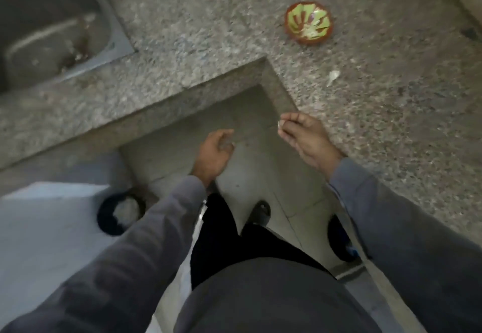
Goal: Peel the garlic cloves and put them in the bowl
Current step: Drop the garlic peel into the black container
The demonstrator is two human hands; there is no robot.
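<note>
Head view, blurred: right hand (307, 141) pinching a small pale clove (279, 124) at the counter (208, 27) corner, axis unclear, mostly hidden by fingertips. Left hand (214, 152) loosely curled, holding nothing. Bowl (308, 23) far on counter; pale garlic piece (333, 75) lying between, narrow end pointing near-left.

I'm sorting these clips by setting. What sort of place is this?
Most likely a home kitchen: a speckled stone counter with a steel sink set in it, and a small painted bowl near a garlic clove.
</note>
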